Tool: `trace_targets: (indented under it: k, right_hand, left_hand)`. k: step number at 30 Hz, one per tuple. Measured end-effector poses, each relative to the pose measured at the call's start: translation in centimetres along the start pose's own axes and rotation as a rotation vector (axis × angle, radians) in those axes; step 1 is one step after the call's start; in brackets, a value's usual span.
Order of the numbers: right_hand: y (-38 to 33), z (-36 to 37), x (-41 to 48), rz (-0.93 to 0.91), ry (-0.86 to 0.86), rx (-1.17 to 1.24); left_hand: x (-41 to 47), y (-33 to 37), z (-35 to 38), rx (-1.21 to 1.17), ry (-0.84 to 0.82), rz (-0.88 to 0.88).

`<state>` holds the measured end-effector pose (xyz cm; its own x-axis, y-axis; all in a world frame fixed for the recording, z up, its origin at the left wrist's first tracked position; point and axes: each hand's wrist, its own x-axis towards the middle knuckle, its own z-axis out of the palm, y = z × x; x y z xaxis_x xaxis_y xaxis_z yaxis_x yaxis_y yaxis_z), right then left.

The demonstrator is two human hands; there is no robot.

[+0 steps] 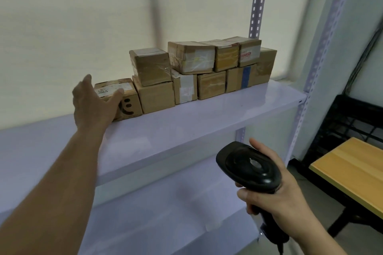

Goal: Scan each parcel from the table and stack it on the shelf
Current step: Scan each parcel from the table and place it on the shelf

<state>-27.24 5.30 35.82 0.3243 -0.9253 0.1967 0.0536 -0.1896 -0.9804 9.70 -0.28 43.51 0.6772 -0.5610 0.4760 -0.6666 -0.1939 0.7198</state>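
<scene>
The left hand [93, 103] covers the left part of the smiley parcel's [129, 102] front. The labels [186, 88] on the stacked parcels are too blurred to read. The right hand [275, 196] hides the scanner's [248, 166] grip, and its cable [280, 249] runs off the bottom edge. The right edge cuts off the desk [352, 172].

Glossy metal shelf [207, 113], matt cardboard parcels [211, 86] w/ shiny tape, black plastic scanner [248, 166], wood table [350, 174].
</scene>
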Motion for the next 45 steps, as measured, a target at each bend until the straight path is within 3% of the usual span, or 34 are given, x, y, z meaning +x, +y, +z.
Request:
trace_targets:
  k: [5,8,15,27,35,45]
  right_hand:
    - [-0.5,-3.3,-1.8,-0.045,0.034,-0.034]
    - [-0.8,-5.5,-3.3,-0.069,0.044,-0.039]
    - [-0.8,-12.1,-8.6,-0.070,0.124,-0.073]
    - [-0.8,-25.4,-20.8,-0.029,0.441,-0.146]
    - [-0.5,-32.6,-25.0,0.014,0.673,-0.172]
    - [0.8,-44.5,-23.6,0.079,0.857,-0.243]
  left_hand:
    - [-7.7,4.4,2.1,-0.180,0.055,0.181]
    - [-14.2,6.7,4.6,-0.198,-0.068,0.275]
    - [-26.8,11.0,9.9,-0.243,-0.361,0.301]
    - [-43.2,22.3,18.1,-0.291,-0.720,0.507]
    - [-50.6,28.9,23.7,-0.341,-0.927,0.651]
    - [-56.3,38.7,35.3,-0.366,-1.171,0.684]
